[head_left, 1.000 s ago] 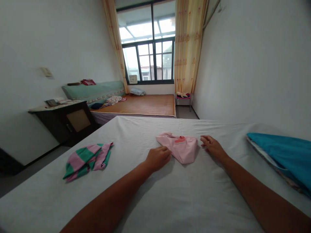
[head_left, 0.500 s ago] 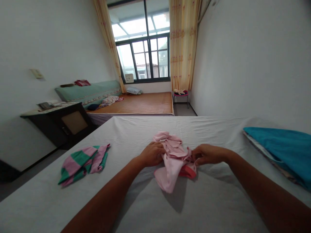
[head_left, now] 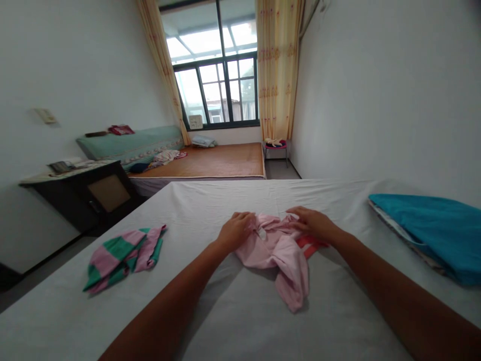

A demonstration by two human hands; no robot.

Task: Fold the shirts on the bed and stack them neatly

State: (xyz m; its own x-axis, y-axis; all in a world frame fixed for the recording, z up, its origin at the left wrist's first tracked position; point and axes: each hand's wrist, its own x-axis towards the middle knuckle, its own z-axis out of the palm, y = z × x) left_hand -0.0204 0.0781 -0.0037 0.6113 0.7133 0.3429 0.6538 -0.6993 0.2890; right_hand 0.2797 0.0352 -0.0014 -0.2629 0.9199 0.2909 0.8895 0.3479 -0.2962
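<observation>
Pink cloth (head_left: 270, 248) crumpled on white sheet (head_left: 203, 205), between both hands. Left hand (head_left: 236, 231) at the far left corner, fingers nearly closed, edge of the cloth pinched beneath. Right hand (head_left: 314, 223) at the far right corner, fingers half curled over the fabric; whether gripping or only touching, impossible to tell. Compared with half a second ago: right hand farther forward, now roughly level with the left; loose tail (head_left: 295, 296) shifted rightward, pointing toward the near side; red band (head_left: 311, 247) now beneath the right hand, farther from the near side; small white tag (head_left: 262, 233) newly visible. Unchanged on the sheet: green-and-pink cloth (head_left: 122, 256) at left, blue cloth (head_left: 432, 225) at right.
</observation>
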